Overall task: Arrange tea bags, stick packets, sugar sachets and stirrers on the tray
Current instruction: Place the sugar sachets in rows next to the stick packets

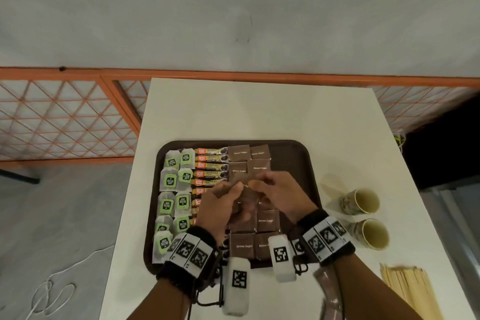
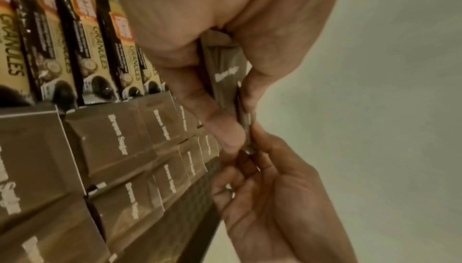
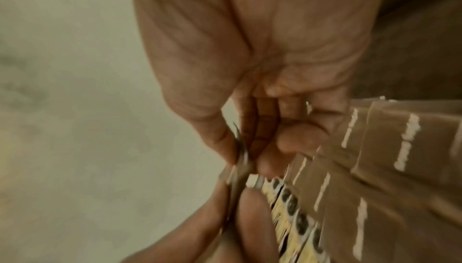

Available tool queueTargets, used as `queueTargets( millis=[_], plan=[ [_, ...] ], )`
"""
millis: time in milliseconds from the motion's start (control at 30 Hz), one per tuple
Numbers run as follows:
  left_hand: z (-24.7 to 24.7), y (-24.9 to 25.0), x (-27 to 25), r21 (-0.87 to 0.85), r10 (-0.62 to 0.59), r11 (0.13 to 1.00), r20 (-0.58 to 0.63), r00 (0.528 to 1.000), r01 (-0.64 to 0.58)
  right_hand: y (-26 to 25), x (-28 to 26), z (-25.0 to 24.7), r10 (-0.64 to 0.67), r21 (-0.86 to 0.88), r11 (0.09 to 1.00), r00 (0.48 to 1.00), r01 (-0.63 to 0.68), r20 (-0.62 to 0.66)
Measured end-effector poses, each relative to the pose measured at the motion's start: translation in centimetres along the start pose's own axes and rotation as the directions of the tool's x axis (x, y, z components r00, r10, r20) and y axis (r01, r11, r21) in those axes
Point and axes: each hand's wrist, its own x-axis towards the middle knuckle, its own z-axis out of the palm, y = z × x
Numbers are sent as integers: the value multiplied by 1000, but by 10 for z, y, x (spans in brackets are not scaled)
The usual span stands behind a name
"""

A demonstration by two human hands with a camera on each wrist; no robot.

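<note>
Brown sugar sachets [image 2: 226,73] sit pinched in your left hand [image 1: 220,205]; your right hand [image 1: 279,196] fingers [image 2: 252,160] pinch their edge above the tray [image 1: 298,163].

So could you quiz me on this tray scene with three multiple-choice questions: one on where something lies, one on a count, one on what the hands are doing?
1. Where do the wooden stirrers lie?
A. On the tray
B. On the table, right of the tray
C. Inside a cup

2. How many paper cups lie on the table?
A. Two
B. Four
C. None

3. What are the hands doing?
A. Resting flat
B. Both pinching a brown sugar sachet
C. Lifting the tray

Answers: B, the stirrers lie off the tray; A, two cups lie on their sides; B, the left hand and right hand pinch one brown sugar sachet above the tray.
</note>
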Motion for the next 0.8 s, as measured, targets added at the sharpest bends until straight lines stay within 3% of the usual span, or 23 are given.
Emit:
queueTargets(
  millis=[100,167,267,400,500,700,767,800],
  plan=[
    [-1,-3,1,38,-22,999,12,1000,21,2,29,-13,-2,0,1000,988,2,-152],
    [-11,-4,0,-9,-55,998,4,998,55,3,57,-25,61,53,997,961,-49,-270],
    [-31,-3,-4,-157,-99,983,5,995,99,3,91,-37,170,112,983,939,-142,-299],
    [-52,0,-12,-274,-69,958,42,997,78,10,113,-40,223,-10,971,917,-240,-331],
    [-62,5,-18,-299,-58,951,76,995,78,17,116,-35,157,-171,954,899,-244,-409],
    [-67,11,-20,-306,-36,950,87,996,61,10,82,-21,-7,-287,947,883,-146,-469],
    [-66,11,-19,-267,-32,962,86,996,55,-1,55,-6,-98,-315,949,923,-26,-372],
    [-64,11,-18,-215,-38,975,97,995,59,-10,38,2,-150,-321,945,956,64,-251]
  ],
)
